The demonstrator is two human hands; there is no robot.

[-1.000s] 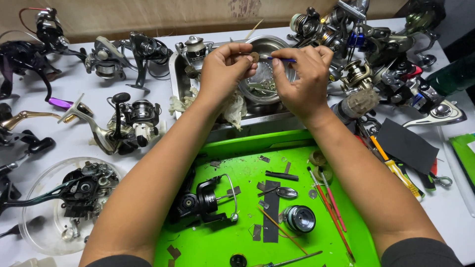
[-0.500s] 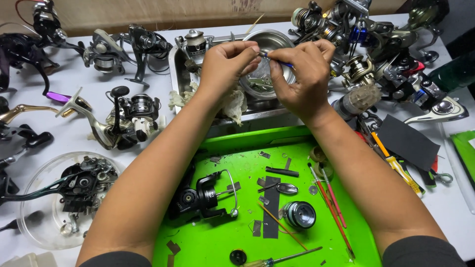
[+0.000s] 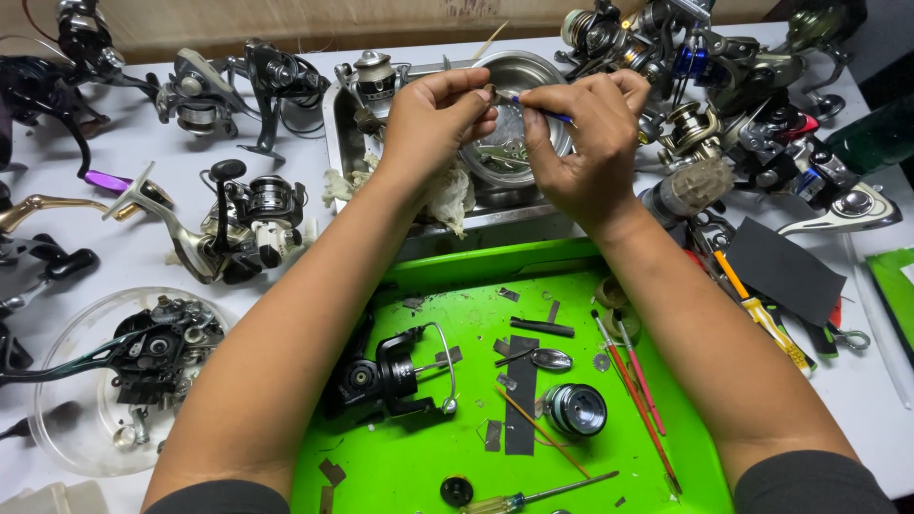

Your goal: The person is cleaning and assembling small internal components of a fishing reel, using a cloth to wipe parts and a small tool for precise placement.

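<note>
Both hands work above the round metal bowl (image 3: 533, 86), which stands in a steel tray (image 3: 447, 224) behind the green tray (image 3: 428, 457). The left hand (image 3: 433, 119) pinches a small dark part (image 3: 489, 92) between the thumb and the first fingers, just over the bowl's rim. The right hand (image 3: 586, 133) holds a thin blue-handled tool (image 3: 538, 107); its fingers are pressed together around the handle, and the tool's tip meets the small part. A crumpled cloth (image 3: 447, 195) lies in the steel tray, in front of the bowl and under the left wrist. On the green tray, nearer to the person than the bowl, lie a black reel body (image 3: 381, 376), a silver spool (image 3: 576, 409) and a screwdriver (image 3: 533, 495). Left of the bowl stands a silver fishing reel (image 3: 238, 224) on the white table (image 3: 133, 143).
</note>
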